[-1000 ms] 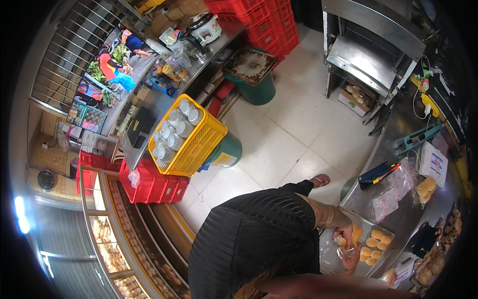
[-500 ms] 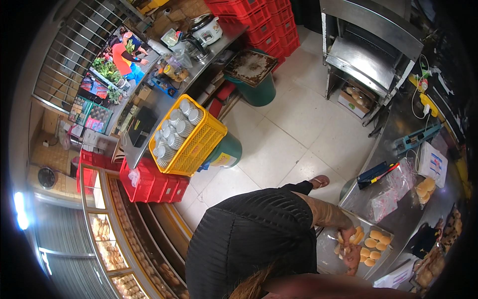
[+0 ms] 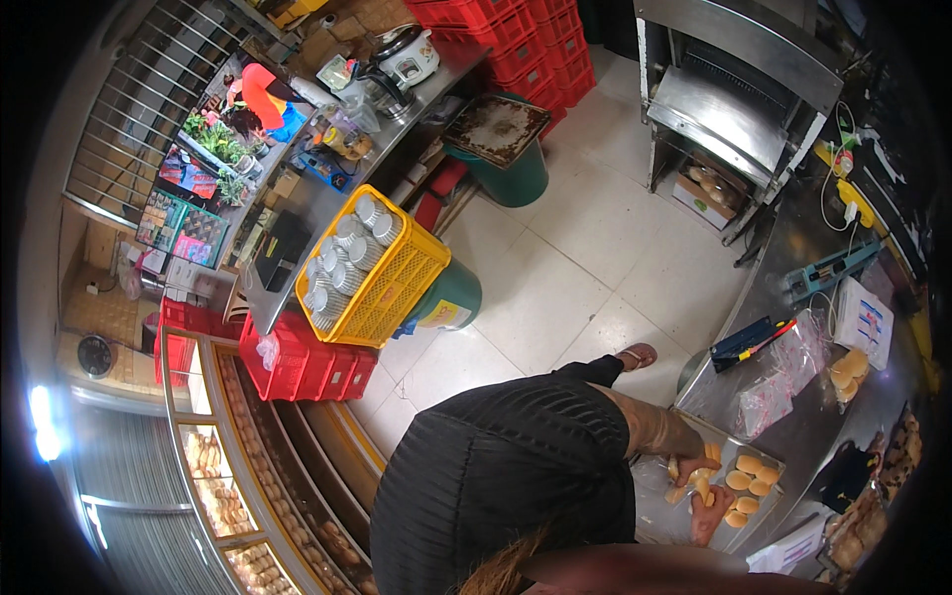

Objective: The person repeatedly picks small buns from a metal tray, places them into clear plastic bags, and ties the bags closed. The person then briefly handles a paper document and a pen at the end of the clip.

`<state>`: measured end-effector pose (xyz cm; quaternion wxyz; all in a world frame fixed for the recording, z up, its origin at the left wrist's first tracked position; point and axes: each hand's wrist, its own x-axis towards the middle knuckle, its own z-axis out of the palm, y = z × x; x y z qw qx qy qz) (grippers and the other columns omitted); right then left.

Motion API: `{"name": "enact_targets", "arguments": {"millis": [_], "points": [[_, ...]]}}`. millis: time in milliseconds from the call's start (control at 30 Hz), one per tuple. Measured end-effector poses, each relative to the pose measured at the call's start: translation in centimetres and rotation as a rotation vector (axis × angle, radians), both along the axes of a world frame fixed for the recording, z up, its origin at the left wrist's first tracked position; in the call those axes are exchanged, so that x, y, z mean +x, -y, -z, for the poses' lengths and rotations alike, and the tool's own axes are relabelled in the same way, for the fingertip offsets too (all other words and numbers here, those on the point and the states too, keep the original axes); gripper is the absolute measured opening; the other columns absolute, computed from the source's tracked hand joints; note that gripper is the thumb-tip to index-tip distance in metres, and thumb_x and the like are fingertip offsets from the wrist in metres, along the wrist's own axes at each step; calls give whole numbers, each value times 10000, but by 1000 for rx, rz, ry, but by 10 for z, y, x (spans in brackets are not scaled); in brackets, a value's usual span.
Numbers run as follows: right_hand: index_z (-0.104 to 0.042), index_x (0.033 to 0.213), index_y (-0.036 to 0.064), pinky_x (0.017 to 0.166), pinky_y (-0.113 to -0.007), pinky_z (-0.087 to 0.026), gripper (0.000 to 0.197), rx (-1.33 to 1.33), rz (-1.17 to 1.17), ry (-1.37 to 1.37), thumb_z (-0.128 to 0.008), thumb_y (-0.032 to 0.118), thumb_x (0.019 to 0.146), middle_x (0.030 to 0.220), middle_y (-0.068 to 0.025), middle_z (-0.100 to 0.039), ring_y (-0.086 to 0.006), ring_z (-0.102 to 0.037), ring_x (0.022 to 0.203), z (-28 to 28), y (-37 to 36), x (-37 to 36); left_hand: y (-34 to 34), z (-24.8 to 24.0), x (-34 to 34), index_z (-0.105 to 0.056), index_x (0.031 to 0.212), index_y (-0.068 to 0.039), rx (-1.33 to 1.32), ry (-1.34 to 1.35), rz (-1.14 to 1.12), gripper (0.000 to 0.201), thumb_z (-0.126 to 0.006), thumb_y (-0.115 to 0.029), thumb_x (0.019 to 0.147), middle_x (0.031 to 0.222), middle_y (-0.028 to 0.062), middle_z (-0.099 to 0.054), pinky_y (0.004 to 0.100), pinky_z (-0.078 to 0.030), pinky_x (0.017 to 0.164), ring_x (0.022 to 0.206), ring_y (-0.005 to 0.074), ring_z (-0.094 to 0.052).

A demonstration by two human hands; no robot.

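On the metal tray at the right, my left hand closes around a cluster of golden bread rolls. Below it, my right hand grips the lower side of the same cluster. Thin clear plastic shows beside the rolls at my left wrist; how far it wraps them is too small to tell. More bread rolls sit in groups on the tray, just right of my hands. My fingers partly hide the held rolls.
Bagged buns, plastic wrappers and a blue bag sealer lie on the metal table. A steel machine stands beyond. A yellow crate of metal cups, red crates and a green bin surround the tiled floor.
The rolls nearest me have come up between my hands, and my fingers now spread around them. My right hand has shifted slightly down and right. Outside, the person in red has bent over.
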<state>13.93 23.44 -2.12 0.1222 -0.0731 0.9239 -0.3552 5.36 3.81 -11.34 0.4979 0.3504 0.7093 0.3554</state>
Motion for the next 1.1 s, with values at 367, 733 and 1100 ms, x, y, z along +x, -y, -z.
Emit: {"name": "enact_targets", "arguments": {"millis": [367,733,1100], "points": [[-514,1365,160,917,-370,-504,523,-766,816,869,-658,400,923,1190,-59,-609,-210,-617,1038,-2,-25,40,11,5,27,-121,1574,-88,82,-6,-127,1276,-926,-350,620,1372,195,-560,435,-438,1055,1285,340,-538],[-411,1492,82,1101,-438,-408,625,-317,162,-29,-596,399,986,1488,-132,-483,-324,-489,1336,28,43,51,45,-56,20,-551,1258,-146,217,1201,-175,373,-709,-234,932,1017,37,-683,463,-643,693,876,212,-723],[-370,1502,34,1080,-416,-417,670,-695,874,293,-614,367,975,1447,-160,-510,-316,-520,1295,23,131,53,68,-50,29,-575,1244,-143,181,1154,-306,355,-712,-259,938,1093,62,-713,523,-625,771,916,218,-724]]}}
